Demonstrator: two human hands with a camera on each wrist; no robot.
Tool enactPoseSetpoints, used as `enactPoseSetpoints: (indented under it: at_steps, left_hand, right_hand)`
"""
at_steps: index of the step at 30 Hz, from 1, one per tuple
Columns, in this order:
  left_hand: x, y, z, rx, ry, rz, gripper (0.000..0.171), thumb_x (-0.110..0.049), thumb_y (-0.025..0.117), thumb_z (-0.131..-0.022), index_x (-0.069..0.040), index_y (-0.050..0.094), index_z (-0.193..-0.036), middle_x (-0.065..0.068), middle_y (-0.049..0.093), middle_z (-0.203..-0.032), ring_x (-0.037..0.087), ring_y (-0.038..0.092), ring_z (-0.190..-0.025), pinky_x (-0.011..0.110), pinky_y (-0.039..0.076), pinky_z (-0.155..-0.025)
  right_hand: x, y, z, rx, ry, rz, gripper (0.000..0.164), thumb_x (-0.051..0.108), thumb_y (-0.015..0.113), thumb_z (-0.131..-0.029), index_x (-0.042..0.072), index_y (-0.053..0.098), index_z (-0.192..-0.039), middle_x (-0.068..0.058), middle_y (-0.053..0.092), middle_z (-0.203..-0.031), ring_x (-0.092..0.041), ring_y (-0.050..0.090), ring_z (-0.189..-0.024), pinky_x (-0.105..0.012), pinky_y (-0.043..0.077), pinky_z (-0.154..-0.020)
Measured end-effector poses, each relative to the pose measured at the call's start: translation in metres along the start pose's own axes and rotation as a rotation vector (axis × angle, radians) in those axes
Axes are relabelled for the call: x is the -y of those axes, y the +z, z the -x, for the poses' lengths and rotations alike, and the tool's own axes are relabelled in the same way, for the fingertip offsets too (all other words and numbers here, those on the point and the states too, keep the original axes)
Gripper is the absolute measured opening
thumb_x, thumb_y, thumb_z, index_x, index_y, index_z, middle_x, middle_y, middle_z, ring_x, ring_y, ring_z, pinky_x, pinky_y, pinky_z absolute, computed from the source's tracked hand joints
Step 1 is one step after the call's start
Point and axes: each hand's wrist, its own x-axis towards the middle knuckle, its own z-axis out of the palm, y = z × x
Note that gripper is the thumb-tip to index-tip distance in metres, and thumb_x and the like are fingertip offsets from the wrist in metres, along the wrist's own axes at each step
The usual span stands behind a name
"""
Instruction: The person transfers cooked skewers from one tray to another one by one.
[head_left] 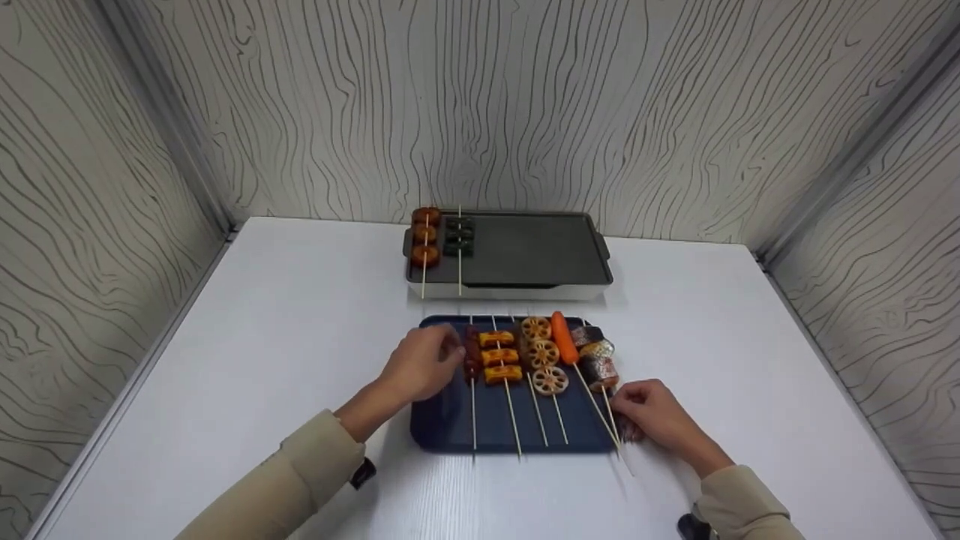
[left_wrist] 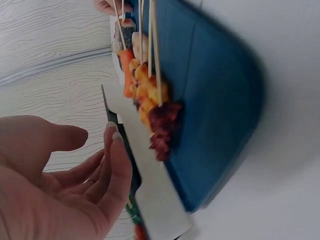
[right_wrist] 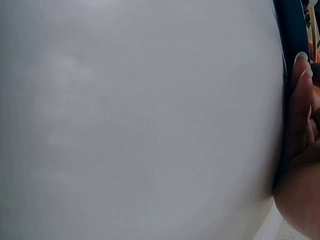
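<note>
My left hand (head_left: 424, 364) hovers at the left side of a blue tray (head_left: 439, 424), fingertips beside a skewer of dark red pieces (head_left: 472, 352). In the left wrist view its thumb and fingers (left_wrist: 120, 165) stand apart with nothing between them. Rightward on the tray lie skewers of yellow-brown blocks (head_left: 500, 357), lotus root slices (head_left: 544, 354), an orange sausage (head_left: 564, 339) and fish pieces (head_left: 600, 364). My right hand (head_left: 660, 416) rests at the tray's right edge, near the lower end of the fish skewer. Its fingers (right_wrist: 300, 110) lie along the tray's side; the thumb is hidden there.
Behind the tray stands a dark griddle (head_left: 536, 247) with a pale base. Two skewers lie on its left part: brown-orange rounds (head_left: 425, 235) and dark green pieces (head_left: 459, 237). Several sticks overhang the tray's front edge. Patterned panels (head_left: 480, 105) enclose the white table (head_left: 315, 300).
</note>
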Motion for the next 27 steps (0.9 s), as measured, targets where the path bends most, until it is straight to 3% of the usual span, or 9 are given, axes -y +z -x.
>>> enactPoseSetpoints:
  at_steps: [7,17,22,25,27]
  left_hand:
    - [-0.017,-0.019,-0.019,-0.059,0.019,-0.111,0.014,-0.018,0.064,-0.101,-0.007,0.071,-0.105,0.005,0.069,-0.090,0.019,0.063,-0.076,0.042,0.054,-0.072]
    - [-0.029,-0.028,-0.057,-0.099,0.051,-0.040,0.018,-0.013,0.059,-0.102,0.000,0.069,-0.111,0.012,0.071,-0.097,0.023,0.065,-0.076,0.043,0.055,-0.072]
    - [-0.027,-0.026,-0.079,-0.105,0.007,-0.014,0.016,-0.009,0.056,-0.102,0.000,0.067,-0.108,0.011,0.068,-0.089,0.019,0.059,-0.069,0.039,0.050,-0.070]
    - [-0.026,-0.025,-0.091,-0.073,-0.050,0.006,0.022,-0.010,0.054,-0.103,0.002,0.065,-0.118,0.010,0.063,-0.082,0.017,0.053,-0.065,0.038,0.048,-0.074]
    - [-0.024,-0.026,-0.098,-0.044,-0.100,0.003,0.028,-0.013,0.055,-0.105,0.003,0.061,-0.127,0.011,0.063,-0.086,0.020,0.056,-0.069,0.040,0.050,-0.078]
  right_hand:
    - [0.000,0.001,-0.001,0.017,0.004,-0.018,0.020,0.010,0.063,-0.098,-0.006,0.069,-0.087,-0.001,0.061,-0.061,-0.011,0.058,-0.050,-0.028,0.051,-0.049]
    - [-0.006,-0.004,-0.005,0.037,0.027,-0.029,0.019,0.006,0.060,-0.099,-0.007,0.071,-0.091,-0.005,0.063,-0.065,-0.012,0.059,-0.053,-0.028,0.053,-0.051]
    - [-0.004,-0.005,-0.004,0.046,0.033,-0.034,0.017,0.005,0.061,-0.098,-0.007,0.072,-0.091,-0.004,0.064,-0.066,-0.011,0.060,-0.053,-0.027,0.053,-0.051]
    - [-0.002,-0.005,-0.003,0.049,0.018,-0.038,0.018,0.006,0.062,-0.097,-0.008,0.071,-0.089,-0.004,0.063,-0.064,-0.010,0.059,-0.051,-0.026,0.052,-0.050]
    - [-0.002,-0.004,-0.003,0.047,0.002,-0.043,0.018,0.005,0.063,-0.097,-0.008,0.071,-0.088,-0.004,0.063,-0.062,-0.009,0.059,-0.050,-0.025,0.051,-0.049]
